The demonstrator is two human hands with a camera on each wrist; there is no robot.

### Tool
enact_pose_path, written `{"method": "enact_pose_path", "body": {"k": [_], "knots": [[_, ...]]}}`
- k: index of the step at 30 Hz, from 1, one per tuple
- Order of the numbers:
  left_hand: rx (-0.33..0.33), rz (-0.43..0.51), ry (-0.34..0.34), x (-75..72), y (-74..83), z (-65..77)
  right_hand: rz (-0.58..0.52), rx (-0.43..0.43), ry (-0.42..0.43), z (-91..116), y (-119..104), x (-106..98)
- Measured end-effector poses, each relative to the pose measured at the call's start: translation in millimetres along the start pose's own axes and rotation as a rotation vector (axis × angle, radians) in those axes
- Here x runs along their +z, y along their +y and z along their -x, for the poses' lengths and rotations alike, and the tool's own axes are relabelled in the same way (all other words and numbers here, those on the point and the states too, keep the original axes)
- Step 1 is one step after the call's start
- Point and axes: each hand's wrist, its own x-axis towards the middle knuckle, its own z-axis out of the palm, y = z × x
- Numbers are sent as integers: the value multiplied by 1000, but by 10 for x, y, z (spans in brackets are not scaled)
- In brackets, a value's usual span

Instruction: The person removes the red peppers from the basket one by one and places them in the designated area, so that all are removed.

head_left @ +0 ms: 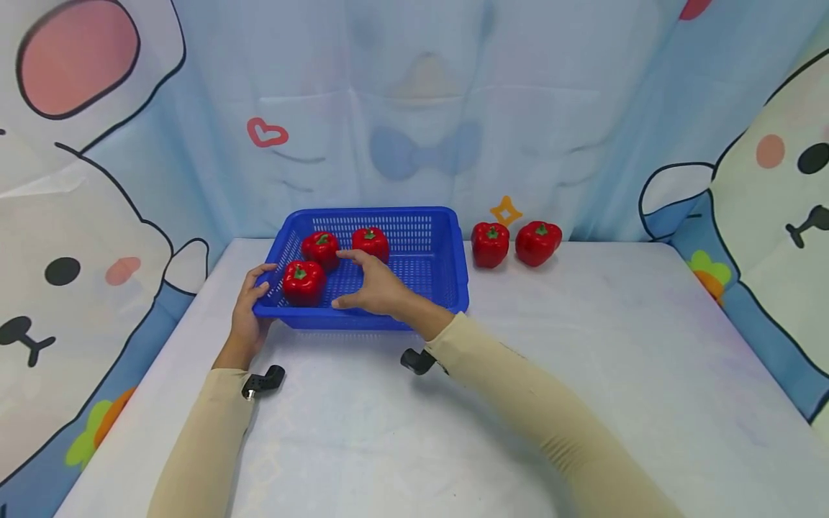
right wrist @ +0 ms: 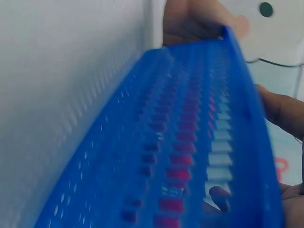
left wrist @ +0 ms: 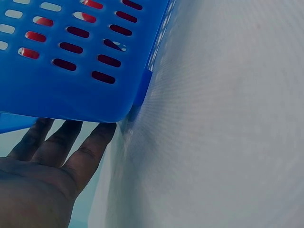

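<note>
A blue plastic basket [head_left: 414, 319] with slotted walls sits toward the back of the table, three red bell peppers [head_left: 304, 282] inside its left half. My left hand [head_left: 248, 316] holds the basket's front left corner; in the left wrist view its fingers [left wrist: 90, 149] reach over the rim and the tips are hidden. Over the basket's front side is my right hand [head_left: 382, 291], thumb and fingers spread apart with nothing between them. Its fingers are near the peppers. In the right wrist view, red shows through the slots of the basket wall [right wrist: 118, 156].
Two more red bell peppers [head_left: 490, 244] stand on the table right of the basket, side by side. A white cloth covers the table [head_left: 583, 345]. Behind it hangs a light blue curtain [head_left: 550, 108] with cartoon prints. Each wrist carries a small black camera [head_left: 417, 361].
</note>
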Motion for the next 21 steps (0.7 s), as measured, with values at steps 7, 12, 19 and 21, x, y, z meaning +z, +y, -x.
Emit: {"method": "enact_pose_path", "body": {"k": [7,12,19,21], "knots": [[0,19,-7,-10,4,-5,-13,29,68,-303,-148,324],[7,37,-19,8,5,-31,21,58,100,-460,-243,471],[11,54,-24,-16,-15,-46,124,136,99,-583,-339,625],[9,48,-21,-21,-11,-45,139,155,100,-605,-349,654]]}}
